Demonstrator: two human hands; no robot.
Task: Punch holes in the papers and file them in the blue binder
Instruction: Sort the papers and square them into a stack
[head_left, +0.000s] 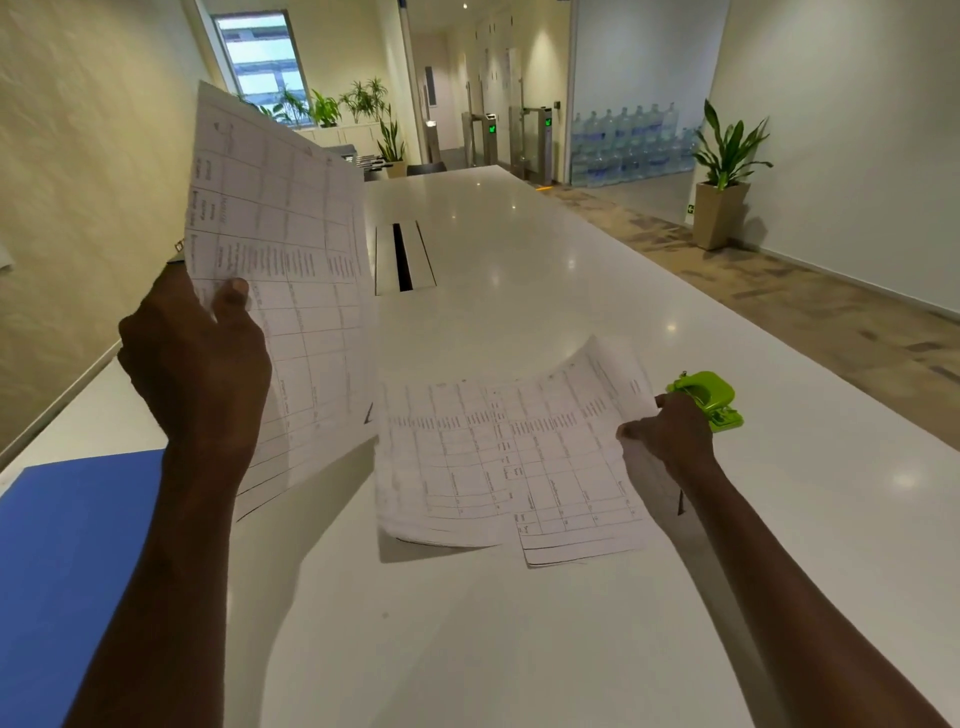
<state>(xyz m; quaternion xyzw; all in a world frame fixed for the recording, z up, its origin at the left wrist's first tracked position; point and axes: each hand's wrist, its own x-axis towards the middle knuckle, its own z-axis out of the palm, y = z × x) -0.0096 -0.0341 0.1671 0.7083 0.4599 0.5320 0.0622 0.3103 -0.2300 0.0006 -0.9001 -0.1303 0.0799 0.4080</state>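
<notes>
Hands both gripping, my left hand (197, 358) raising one sheet (280, 270), my right hand (667, 434) pinching the papers (498, 462) by their right edge, bare tabletop (519, 260) beyond, blue binder (72, 561) at left edge.

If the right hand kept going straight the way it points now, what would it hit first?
Most likely the green hole punch: the right hand, gripping the papers, points up and away, and the punch sits just beyond its knuckles. Depth between them is unclear.

From my feed the table (519, 260) looks like a smooth, glossy white laminate that mirrors the ceiling lights. The printed sheets (498, 457) are thin matt paper, slightly curled, and the blue binder (67, 561) has a flat matt cover. I read the green hole punch (707, 399) as shiny moulded plastic.
</notes>
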